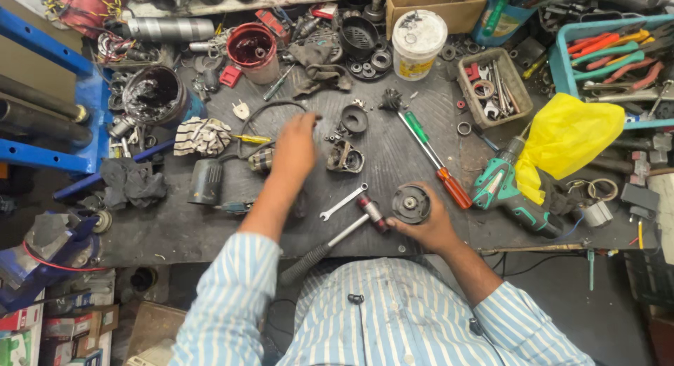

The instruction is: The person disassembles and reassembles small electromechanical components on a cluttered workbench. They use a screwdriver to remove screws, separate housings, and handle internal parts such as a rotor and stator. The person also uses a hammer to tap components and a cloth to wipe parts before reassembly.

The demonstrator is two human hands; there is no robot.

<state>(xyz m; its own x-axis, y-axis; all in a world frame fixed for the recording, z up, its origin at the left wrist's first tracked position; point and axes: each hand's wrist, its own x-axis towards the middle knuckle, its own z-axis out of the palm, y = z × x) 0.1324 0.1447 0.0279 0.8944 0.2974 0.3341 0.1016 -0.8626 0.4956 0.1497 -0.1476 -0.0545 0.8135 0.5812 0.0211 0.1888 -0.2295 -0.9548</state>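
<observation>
My right hand (pixel 430 225) grips a round dark metal motor part (pixel 411 202) at the near edge of the workbench. Beside it lie a hammer (pixel 337 241) with a black handle and a small open-end spanner (pixel 342 202). My left hand (pixel 295 145) reaches out over the middle of the bench with fingers apart and holds nothing. It hovers next to a grey metal housing (pixel 345 157) and above a dismantled power tool body (pixel 217 182).
A green-handled screwdriver (pixel 415 126) and an orange-handled one (pixel 449 183) lie right of centre. A green cordless drill (pixel 507 194) sits under a yellow plastic bag (pixel 567 138). Tubs, a white bucket (pixel 417 42) and trays of tools crowd the far side.
</observation>
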